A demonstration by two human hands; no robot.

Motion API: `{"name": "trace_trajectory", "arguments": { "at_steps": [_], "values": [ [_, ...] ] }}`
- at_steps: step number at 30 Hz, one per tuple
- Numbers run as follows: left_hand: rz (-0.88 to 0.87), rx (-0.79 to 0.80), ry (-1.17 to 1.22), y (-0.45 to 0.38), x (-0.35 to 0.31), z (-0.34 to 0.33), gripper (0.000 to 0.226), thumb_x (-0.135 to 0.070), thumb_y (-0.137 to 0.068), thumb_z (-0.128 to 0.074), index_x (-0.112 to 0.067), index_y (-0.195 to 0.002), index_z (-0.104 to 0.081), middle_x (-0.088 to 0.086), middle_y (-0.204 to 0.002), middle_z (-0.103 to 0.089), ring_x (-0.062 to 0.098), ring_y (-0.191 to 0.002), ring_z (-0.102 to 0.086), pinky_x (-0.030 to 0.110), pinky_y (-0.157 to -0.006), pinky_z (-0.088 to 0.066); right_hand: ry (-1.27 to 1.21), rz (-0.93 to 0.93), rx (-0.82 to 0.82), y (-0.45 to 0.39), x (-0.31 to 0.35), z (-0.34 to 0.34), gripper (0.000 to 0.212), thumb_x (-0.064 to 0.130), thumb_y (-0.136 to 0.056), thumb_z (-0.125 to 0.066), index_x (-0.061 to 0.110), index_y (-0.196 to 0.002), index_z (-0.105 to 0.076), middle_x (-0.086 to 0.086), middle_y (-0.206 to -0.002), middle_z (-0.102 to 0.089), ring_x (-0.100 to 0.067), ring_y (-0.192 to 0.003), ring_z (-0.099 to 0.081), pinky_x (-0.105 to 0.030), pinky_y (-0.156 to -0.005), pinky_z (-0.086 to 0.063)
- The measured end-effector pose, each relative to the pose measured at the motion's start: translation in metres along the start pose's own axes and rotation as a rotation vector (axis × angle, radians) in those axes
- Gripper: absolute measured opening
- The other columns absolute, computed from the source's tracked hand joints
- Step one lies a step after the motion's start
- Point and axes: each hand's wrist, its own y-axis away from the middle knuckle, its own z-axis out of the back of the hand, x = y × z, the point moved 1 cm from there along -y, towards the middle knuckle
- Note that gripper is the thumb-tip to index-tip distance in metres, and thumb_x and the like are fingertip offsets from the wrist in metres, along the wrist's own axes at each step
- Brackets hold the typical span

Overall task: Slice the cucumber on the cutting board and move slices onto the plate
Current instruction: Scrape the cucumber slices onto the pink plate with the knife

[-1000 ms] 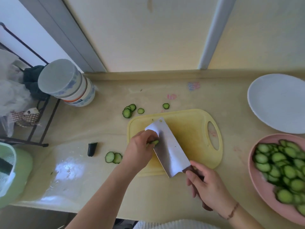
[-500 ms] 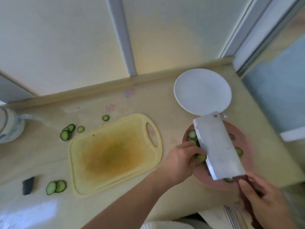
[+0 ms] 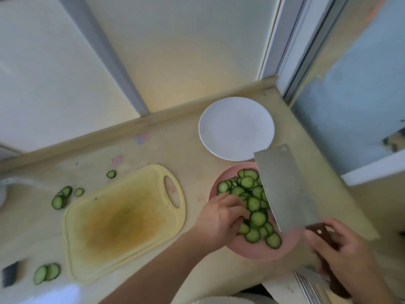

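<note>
A pink plate (image 3: 252, 251) at the right holds a heap of green cucumber slices (image 3: 254, 202). My left hand (image 3: 221, 218) rests on the slices at the plate's left side, fingers curled down among them. My right hand (image 3: 344, 257) grips the dark wooden handle of a cleaver (image 3: 285, 189), whose wide steel blade tilts over the plate's right side. The yellow cutting board (image 3: 122, 220) lies bare to the left, stained in its middle.
A white plate (image 3: 236, 128) sits behind the pink one. Loose slices lie on the counter behind the board (image 3: 62, 197) and at its near left (image 3: 47, 273), beside a dark cucumber end (image 3: 11, 274). The counter's edge runs along the right.
Both hands left the cutting board and moved right to the pink plate with the cleaver. The blade has since tilted aside and the slices show on the plate.
</note>
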Motion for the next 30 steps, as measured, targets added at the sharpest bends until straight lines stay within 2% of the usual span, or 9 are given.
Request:
{"name": "trace_trajectory", "arguments": {
  "at_steps": [3,6,9,12,16,19,21,23,30],
  "values": [
    [0.085,-0.055,0.001,-0.006,-0.001,0.004,0.016,-0.015,-0.082,-0.06,-0.02,-0.089,-0.073,-0.004,-0.096,-0.064,0.021,-0.083,-0.059,0.031,-0.07,-0.051,0.149,0.028,0.012,-0.021,0.011,0.0,0.04,0.007,-0.078,-0.079,0.017,-0.111,-0.06,0.002,-0.052,-0.066,-0.013,-0.032,-0.046,-0.015,-0.034,-0.039],
    [0.173,-0.116,0.004,-0.015,-0.001,0.008,0.018,-0.019,-0.083,-0.06,-0.019,-0.096,-0.073,-0.005,-0.102,-0.066,0.022,-0.093,-0.061,0.035,-0.079,-0.054,0.25,0.091,0.049,-0.044,0.027,-0.003,0.047,0.012,-0.08,-0.077,0.013,-0.124,-0.061,-0.004,-0.049,-0.064,-0.013,-0.034,-0.049,-0.014,-0.036,-0.04],
    [0.232,-0.159,-0.04,-0.028,0.004,0.012,0.023,-0.017,-0.081,-0.068,-0.02,-0.104,-0.072,-0.005,-0.107,-0.067,0.023,-0.099,-0.06,0.038,-0.082,-0.054,0.368,0.186,0.05,-0.062,0.041,-0.007,0.058,0.017,-0.078,-0.08,0.014,-0.132,-0.06,-0.004,-0.084,-0.071,-0.006,-0.056,-0.059,-0.004,-0.052,-0.042],
    [0.344,-0.184,-0.112,-0.037,0.011,0.016,0.029,-0.016,-0.077,-0.069,-0.02,-0.105,-0.071,-0.002,-0.107,-0.066,0.026,-0.097,-0.06,0.037,-0.08,-0.053,0.472,0.315,0.036,-0.074,0.06,-0.012,0.055,0.017,-0.075,-0.081,0.012,-0.127,-0.064,-0.006,-0.114,-0.071,-0.015,-0.087,-0.062,-0.02,-0.08,-0.042],
    [0.543,-0.19,-0.213,-0.043,0.025,0.026,0.03,-0.015,-0.084,-0.072,-0.012,-0.115,-0.07,0.005,-0.108,-0.066,0.03,-0.094,-0.062,0.042,-0.082,-0.053,0.633,0.397,0.095,-0.088,0.082,-0.019,0.056,0.028,-0.079,-0.079,0.021,-0.132,-0.061,-0.003,-0.118,-0.071,-0.013,-0.088,-0.058,-0.016,-0.073,-0.039],
    [0.574,-0.096,-0.163,-0.039,0.029,0.029,0.023,-0.02,-0.091,-0.061,-0.013,-0.11,-0.073,0.003,-0.099,-0.069,0.031,-0.093,-0.064,0.041,-0.081,-0.049,0.665,0.41,0.163,-0.102,0.091,-0.027,0.064,0.042,-0.079,-0.075,0.021,-0.137,-0.056,-0.004,-0.122,-0.068,-0.011,-0.092,-0.058,-0.016,-0.083,-0.04],
    [0.563,-0.08,-0.146,-0.036,0.03,0.03,0.023,-0.016,-0.09,-0.059,-0.014,-0.108,-0.073,0.004,-0.095,-0.069,0.033,-0.087,-0.065,0.042,-0.076,-0.052,0.671,0.425,0.171,-0.114,0.097,-0.031,0.064,0.041,-0.079,-0.075,0.018,-0.136,-0.056,-0.006,-0.122,-0.068,-0.018,-0.098,-0.063,-0.02,-0.087,-0.04],
    [0.587,-0.049,-0.123,-0.037,0.033,0.029,0.022,-0.01,-0.093,-0.057,-0.014,-0.109,-0.071,0.005,-0.099,-0.066,0.032,-0.088,-0.064,0.044,-0.073,-0.053,0.667,0.454,0.165,-0.13,0.103,-0.036,0.057,0.031,-0.082,-0.075,0.019,-0.135,-0.057,-0.008,-0.116,-0.07,-0.018,-0.091,-0.062,-0.023,-0.087,-0.043],
    [0.633,-0.086,-0.144,-0.043,0.039,0.028,0.023,0.005,-0.086,-0.059,-0.009,-0.1,-0.07,0.007,-0.093,-0.062,0.033,-0.084,-0.062,0.046,-0.064,-0.054,0.823,0.55,0.134,-0.178,0.118,-0.059,0.051,0.036,-0.088,-0.065,0.03,-0.138,-0.054,-0.005,-0.102,-0.073,-0.023,-0.079,-0.062,-0.031,-0.067,-0.053]
  ]
}}
